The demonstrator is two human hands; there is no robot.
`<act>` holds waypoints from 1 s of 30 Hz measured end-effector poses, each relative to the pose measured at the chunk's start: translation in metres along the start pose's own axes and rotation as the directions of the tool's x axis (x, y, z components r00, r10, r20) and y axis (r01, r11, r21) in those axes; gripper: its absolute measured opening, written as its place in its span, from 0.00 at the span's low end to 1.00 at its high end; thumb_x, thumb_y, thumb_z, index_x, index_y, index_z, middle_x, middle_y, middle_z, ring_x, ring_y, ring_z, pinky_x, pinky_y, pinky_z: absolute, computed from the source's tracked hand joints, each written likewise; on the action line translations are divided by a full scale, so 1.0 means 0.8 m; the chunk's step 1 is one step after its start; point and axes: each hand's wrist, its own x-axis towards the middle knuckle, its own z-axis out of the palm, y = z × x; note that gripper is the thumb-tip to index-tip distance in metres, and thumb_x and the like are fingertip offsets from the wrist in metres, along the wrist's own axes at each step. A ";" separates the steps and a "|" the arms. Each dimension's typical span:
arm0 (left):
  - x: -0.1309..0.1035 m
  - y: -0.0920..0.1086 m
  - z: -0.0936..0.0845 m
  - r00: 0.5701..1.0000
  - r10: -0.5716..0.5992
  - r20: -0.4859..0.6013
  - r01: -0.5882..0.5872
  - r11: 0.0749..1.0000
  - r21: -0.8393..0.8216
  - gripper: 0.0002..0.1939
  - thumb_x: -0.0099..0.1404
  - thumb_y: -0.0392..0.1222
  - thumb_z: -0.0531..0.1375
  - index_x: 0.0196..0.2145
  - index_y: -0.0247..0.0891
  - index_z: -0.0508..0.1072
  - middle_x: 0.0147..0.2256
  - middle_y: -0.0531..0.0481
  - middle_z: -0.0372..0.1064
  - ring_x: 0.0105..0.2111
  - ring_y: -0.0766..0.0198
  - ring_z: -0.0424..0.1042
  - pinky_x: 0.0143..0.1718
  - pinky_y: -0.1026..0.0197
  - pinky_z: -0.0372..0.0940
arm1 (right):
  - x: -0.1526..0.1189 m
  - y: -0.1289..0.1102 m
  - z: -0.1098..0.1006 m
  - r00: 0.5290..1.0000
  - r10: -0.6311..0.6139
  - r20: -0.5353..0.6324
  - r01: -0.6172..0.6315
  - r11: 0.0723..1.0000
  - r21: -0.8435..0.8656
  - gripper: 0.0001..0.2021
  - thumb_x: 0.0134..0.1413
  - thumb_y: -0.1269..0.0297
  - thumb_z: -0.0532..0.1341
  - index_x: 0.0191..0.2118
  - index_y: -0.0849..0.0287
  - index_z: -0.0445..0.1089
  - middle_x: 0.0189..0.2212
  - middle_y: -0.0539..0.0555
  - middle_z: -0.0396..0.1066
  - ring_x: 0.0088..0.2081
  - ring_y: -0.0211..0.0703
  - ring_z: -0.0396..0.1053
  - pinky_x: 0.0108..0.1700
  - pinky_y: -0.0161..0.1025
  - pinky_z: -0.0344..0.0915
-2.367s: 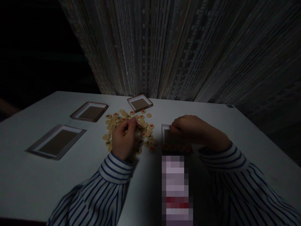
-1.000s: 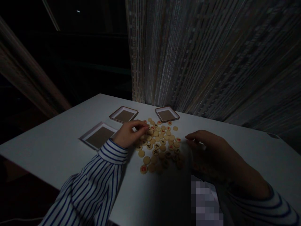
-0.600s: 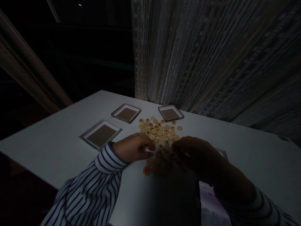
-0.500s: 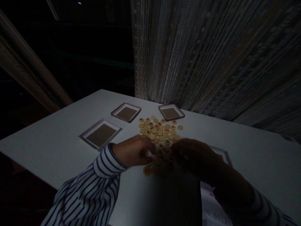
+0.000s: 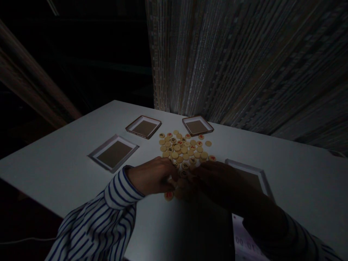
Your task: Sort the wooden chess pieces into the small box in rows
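A loose pile of round wooden xiangqi pieces (image 5: 183, 149) lies on the white table, some showing red or black characters, others plain. My left hand (image 5: 153, 174), in a striped cuff, is at the near left edge of the pile. Its fingers are curled with the thumb below; whatever lies between them is hard to make out. Close to it is a red-marked piece (image 5: 169, 196). My right hand (image 5: 217, 181) reaches over the pile's near right side in deep shadow, its fingertips among the pieces. Whether it grips one is hidden by the dark.
Shallow trays stand around the pile: a left tray (image 5: 133, 149), a back-left tray (image 5: 158, 127), a back-right tray (image 5: 211, 129), and a right tray (image 5: 268, 186) partly behind my right arm. A lit screen with digits (image 5: 244, 242) is at the near right. A string curtain (image 5: 187, 65) hangs behind the table.
The view has shifted slightly, uncovering more of the right tray. My right hand has moved a little left and nearer to my left hand. My left hand stays beside the pile.
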 end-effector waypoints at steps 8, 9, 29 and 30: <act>0.002 0.001 0.000 0.999 -0.032 0.005 0.032 0.999 0.030 0.07 0.53 0.34 0.62 0.33 0.36 0.74 0.31 0.48 0.71 0.35 0.62 0.67 0.39 0.59 0.62 | 0.000 0.003 0.003 1.000 0.000 -0.017 0.000 1.000 -0.022 0.08 0.58 0.67 0.51 0.37 0.60 0.67 0.30 0.54 0.69 0.31 0.38 0.64 0.32 0.36 0.56; 0.002 0.001 0.000 0.999 -0.035 0.007 0.035 0.999 0.033 0.07 0.54 0.34 0.62 0.33 0.36 0.74 0.31 0.48 0.71 0.35 0.62 0.67 0.39 0.59 0.62 | 0.000 0.003 0.003 1.000 -0.002 -0.015 0.001 1.000 -0.018 0.08 0.58 0.67 0.51 0.37 0.60 0.67 0.30 0.53 0.69 0.31 0.38 0.64 0.32 0.36 0.56; 0.004 -0.002 0.000 0.998 -0.061 -0.030 0.062 0.997 0.038 0.05 0.54 0.36 0.61 0.32 0.36 0.73 0.31 0.48 0.70 0.36 0.61 0.67 0.40 0.58 0.61 | 0.000 0.000 -0.003 1.000 0.019 0.011 -0.019 0.999 -0.028 0.09 0.59 0.67 0.50 0.35 0.60 0.67 0.31 0.54 0.69 0.31 0.38 0.64 0.33 0.37 0.56; 0.003 -0.002 0.000 0.997 -0.060 -0.052 0.062 0.998 0.034 0.06 0.54 0.36 0.61 0.32 0.36 0.73 0.31 0.48 0.69 0.36 0.61 0.67 0.40 0.58 0.61 | 0.000 0.000 -0.004 1.000 0.023 0.021 -0.022 0.999 -0.025 0.09 0.59 0.67 0.50 0.35 0.60 0.67 0.31 0.54 0.69 0.31 0.38 0.64 0.33 0.37 0.56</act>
